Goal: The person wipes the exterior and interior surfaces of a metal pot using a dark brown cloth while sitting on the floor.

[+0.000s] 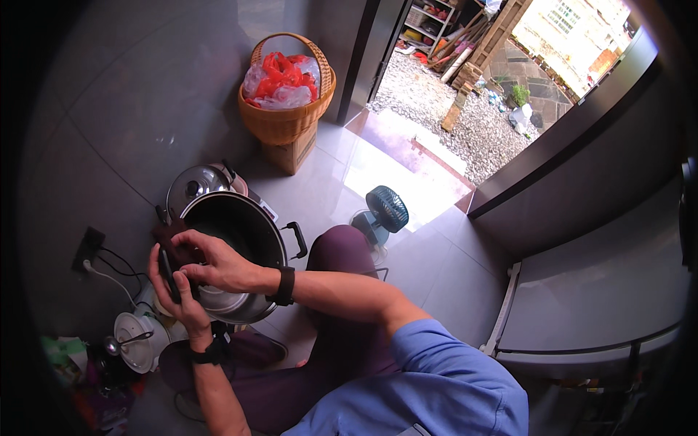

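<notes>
My left hand is wrapped around a slim black object, seen nearly edge-on, with the thumb on its near side. Close by on its right is my right hand, index finger and thumb bent towards that object; whether it pinches anything is hidden. A dark brown item, perhaps cloth, shows behind the fingers. Under both hands stands a large metal pot with a dark interior, a shiny outer wall and a black side handle. A steel lid with a black knob leans behind its rim.
A white lidded pot with a ladle sits at lower left, near a power socket with cords. Beyond my knee stands a small blue fan. A wicker basket of plastic bags rests on a cardboard box beside the open doorway.
</notes>
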Available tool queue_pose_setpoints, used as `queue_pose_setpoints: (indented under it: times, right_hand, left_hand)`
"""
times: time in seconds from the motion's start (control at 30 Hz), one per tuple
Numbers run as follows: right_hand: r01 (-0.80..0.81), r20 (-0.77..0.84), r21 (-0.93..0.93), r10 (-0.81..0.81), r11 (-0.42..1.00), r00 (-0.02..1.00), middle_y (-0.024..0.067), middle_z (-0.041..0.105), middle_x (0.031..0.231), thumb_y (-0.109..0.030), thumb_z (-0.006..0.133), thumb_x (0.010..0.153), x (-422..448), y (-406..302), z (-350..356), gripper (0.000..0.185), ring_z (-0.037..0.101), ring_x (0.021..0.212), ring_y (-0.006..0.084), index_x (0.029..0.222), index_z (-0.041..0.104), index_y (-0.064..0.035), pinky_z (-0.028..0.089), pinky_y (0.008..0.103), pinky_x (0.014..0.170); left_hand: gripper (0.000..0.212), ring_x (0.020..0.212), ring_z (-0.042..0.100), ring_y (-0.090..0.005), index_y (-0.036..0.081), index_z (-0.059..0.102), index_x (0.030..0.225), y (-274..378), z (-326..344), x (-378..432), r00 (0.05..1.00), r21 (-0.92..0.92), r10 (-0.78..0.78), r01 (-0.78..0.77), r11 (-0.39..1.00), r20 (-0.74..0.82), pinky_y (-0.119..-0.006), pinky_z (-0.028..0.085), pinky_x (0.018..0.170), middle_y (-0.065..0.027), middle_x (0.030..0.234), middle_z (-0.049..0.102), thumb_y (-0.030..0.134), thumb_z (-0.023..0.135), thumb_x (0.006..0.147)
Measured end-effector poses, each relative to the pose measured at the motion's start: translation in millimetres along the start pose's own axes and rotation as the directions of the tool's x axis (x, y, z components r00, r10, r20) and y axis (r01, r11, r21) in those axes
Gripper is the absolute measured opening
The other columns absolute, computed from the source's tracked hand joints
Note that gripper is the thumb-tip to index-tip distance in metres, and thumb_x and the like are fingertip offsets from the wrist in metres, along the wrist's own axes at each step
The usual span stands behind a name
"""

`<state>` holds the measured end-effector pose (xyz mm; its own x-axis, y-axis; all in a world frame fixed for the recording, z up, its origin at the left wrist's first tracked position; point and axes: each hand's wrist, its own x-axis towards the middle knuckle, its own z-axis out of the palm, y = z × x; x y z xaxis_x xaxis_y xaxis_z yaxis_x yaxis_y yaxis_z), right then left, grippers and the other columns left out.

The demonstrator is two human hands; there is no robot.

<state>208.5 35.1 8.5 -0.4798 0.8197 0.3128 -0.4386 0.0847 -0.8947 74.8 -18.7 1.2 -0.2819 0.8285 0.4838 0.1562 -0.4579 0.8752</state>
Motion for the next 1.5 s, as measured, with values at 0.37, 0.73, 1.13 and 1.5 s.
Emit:
queue_pose_setpoints:
  times: [0.37, 0.73, 1.13, 1.5]
  right_hand:
    - [-0.024, 0.232, -0.204, 0.072, 0.979, 0.970, 0.0117, 0.065, 0.108, -0.013, 0.067, 0.087, 0, -12, 0, 0.036, 0.060, 0.100, 0.0193, 0.119, 0.062, 0.0028, 0.050, 0.0341, 0.089]
    - [-0.226, 0.300, 0.055, 0.200, 0.973, 0.933, -0.0002, 0.060, 0.095, -0.006, 0.067, 0.083, 1, -6, -10, 0.026, 0.056, 0.088, 0.0095, 0.107, 0.060, -0.0007, 0.048, 0.0268, 0.079]
    - [-0.246, 0.361, -0.005, 0.231, 0.969, 0.903, 0.0005, 0.064, 0.095, -0.001, 0.070, 0.082, 2, -18, -17, 0.029, 0.059, 0.090, 0.0092, 0.109, 0.061, -0.0012, 0.051, 0.0267, 0.079]
    - [-0.246, 0.421, -0.090, 0.261, 0.965, 0.869, 0.0006, 0.060, 0.095, 0.000, 0.069, 0.079, 4, -12, -25, 0.030, 0.056, 0.091, 0.0101, 0.107, 0.058, -0.0030, 0.048, 0.0281, 0.080]
  left_hand:
    - [0.055, 0.130, 0.052, -0.0269, 0.001, 0.044, 0.149, -4, -5, 5, 1.000, 0.025, -0.023, 0.023, 0.999, 0.000, -0.040, 0.039, 0.112, -0.0137, 0.144, 0.052, 0.033, 0.056, 0.106]
    - [0.060, 0.132, 0.049, -0.0232, 0.005, 0.041, 0.155, 3, -5, 9, 0.981, -0.100, -0.156, 0.168, 0.981, 0.118, -0.037, 0.037, 0.113, -0.0118, 0.146, 0.049, 0.022, 0.063, 0.102]
    - [0.067, 0.130, 0.048, -0.0204, 0.010, 0.037, 0.158, 17, -9, 13, 0.952, -0.152, -0.225, 0.259, 0.954, 0.208, -0.034, 0.035, 0.114, -0.0090, 0.145, 0.045, 0.026, 0.066, 0.101]
    - [0.069, 0.128, 0.047, -0.0177, 0.011, 0.038, 0.158, 24, -13, 15, 0.931, -0.096, -0.264, 0.296, 0.950, 0.253, -0.032, 0.034, 0.113, -0.0066, 0.144, 0.044, 0.024, 0.069, 0.098]
